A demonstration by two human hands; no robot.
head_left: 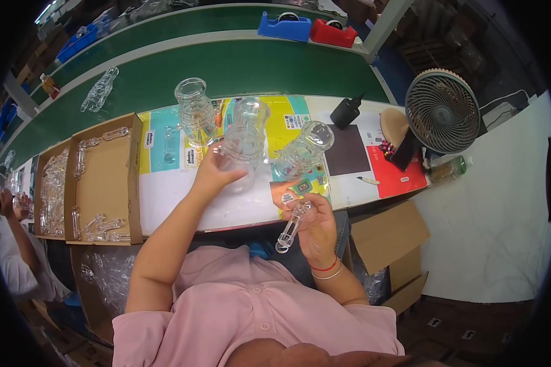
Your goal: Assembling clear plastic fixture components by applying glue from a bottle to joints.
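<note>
My left hand (213,174) is closed around the lower side of a tall clear glass vessel (248,125) with a flared mouth, above the work table. In my right hand (318,229), near the table's front edge, is a small clear glass tube fitting (291,227) with a rounded end, pinched between the fingers and pointing down toward me. A similar bulged glass vessel (196,113) stands upright to the left. Another glass vessel (303,150) leans or lies to the right, between the hands and a dark square mat (347,150). One more small glass fitting (169,144) rests on the printed sheet.
Cardboard trays (134,183) of glass fittings sit at left. A black dropper bottle (347,112), a fan (444,110) and a glass jar (450,170) stand at right. Blue (284,27) and red (333,33) tape dispensers sit beyond the green belt (300,64). A co-worker's arm (21,235) shows far left.
</note>
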